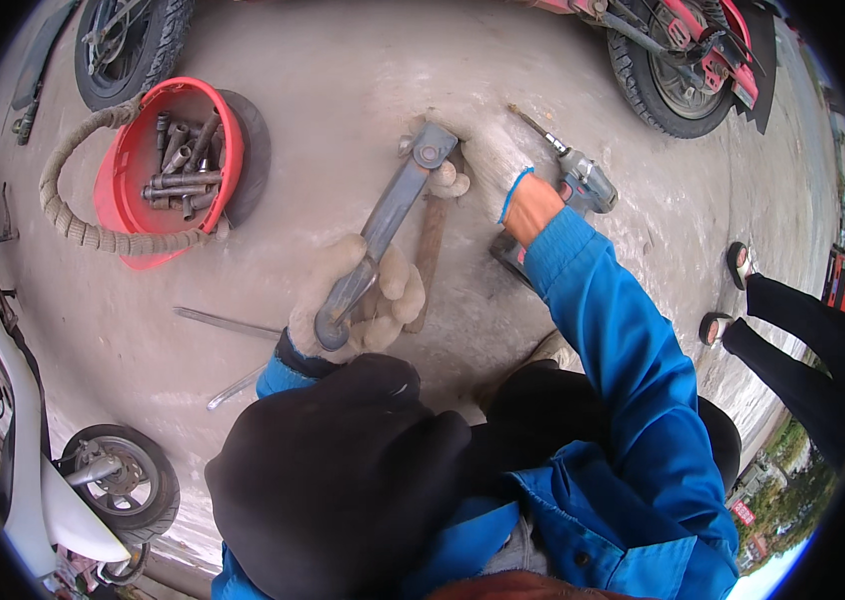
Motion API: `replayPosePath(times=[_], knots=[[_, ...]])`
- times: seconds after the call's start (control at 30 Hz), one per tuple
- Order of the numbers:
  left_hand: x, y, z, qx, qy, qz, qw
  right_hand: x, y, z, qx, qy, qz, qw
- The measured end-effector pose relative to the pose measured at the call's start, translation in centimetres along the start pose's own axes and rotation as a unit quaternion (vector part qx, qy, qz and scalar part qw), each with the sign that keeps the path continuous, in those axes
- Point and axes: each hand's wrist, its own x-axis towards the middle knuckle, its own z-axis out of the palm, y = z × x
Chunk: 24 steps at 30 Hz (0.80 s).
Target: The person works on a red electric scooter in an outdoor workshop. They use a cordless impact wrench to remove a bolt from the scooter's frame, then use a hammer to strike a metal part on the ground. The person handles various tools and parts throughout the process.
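Note:
Both my hands wear pale, dirty work gloves. A long dark metal lever [395,205] with a round pivot at its upper end slants between them; its exact kind I cannot make out. My left hand [343,280] is wrapped round the lower part. At the pivot end, my right hand [478,160] has its fingers closed round the lever, partly hidden by it. Behind the lever a wooden handle [430,250] shows, its upper end hidden. Right of my right hand, a grey cordless power driver [588,182] with a long bit lies on the ground, partly covered by my forearm.
A red bowl-like container [235,165] with a wrapped loop handle [55,185] holds several metal sockets [183,180]. Metal bars [228,321] lie left of my knee. Motorcycle wheels [678,80] stand around, a white motorcycle [33,430] at left. A person in dark trousers [793,320] stands at right.

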Motion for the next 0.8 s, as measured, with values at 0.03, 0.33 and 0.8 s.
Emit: replayPosePath(times=[0.03, 0.33, 0.8], knots=[[0.0, 0.2, 0.2, 0.003, 0.003, -0.007, 1.000, -0.1, 0.4, -0.1, -0.006, 0.002, -0.008, 1.000], [0.0, 0.6, 0.0, 0.004, 0.012, -0.028, 1.000, 0.7, 1.5, -1.4, 0.079, -0.047, 0.022, 0.996], [0.6, 3.2, 1.5, 0.501, 0.259, -0.057, 0.824, 0.7, 1.3, -1.9, -0.187, 0.017, -0.079, 0.979]])
